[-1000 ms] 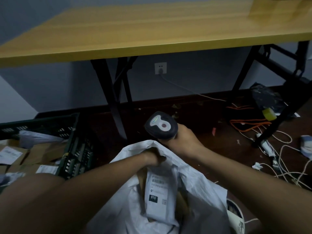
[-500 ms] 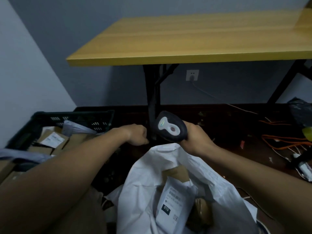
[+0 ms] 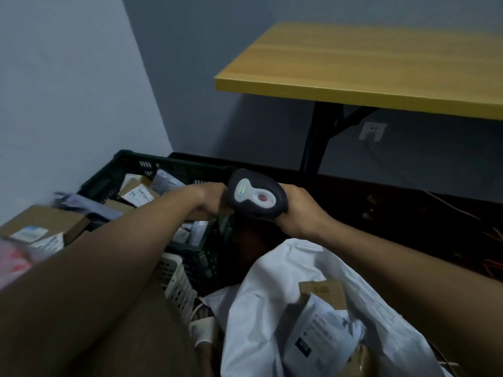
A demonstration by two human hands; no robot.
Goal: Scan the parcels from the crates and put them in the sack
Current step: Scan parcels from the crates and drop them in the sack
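My right hand (image 3: 302, 213) grips a black handheld scanner (image 3: 257, 198), held above the gap between crate and sack. My left hand (image 3: 209, 200) reaches over the right part of the dark green crate (image 3: 163, 161), just left of the scanner, which hides its fingertips. Cardboard boxes and grey mailers (image 3: 138, 193) with labels lie in the crate. At the lower right the white sack (image 3: 272, 295) stands open. A white labelled mailer (image 3: 324, 330) and a brown box (image 3: 324, 291) lie inside it.
A white slatted crate (image 3: 177, 281) stands in front of the green one, under my left forearm. More labelled boxes (image 3: 46, 224) are piled at the left. A yellow table (image 3: 381, 63) on black legs (image 3: 315, 137) overhangs the far side. Orange cables (image 3: 490, 240) lie on the floor at right.
My view has swung left. My left hand left the sack mouth and moved left over the green crate. My right hand still holds the scanner, keeping beside it.
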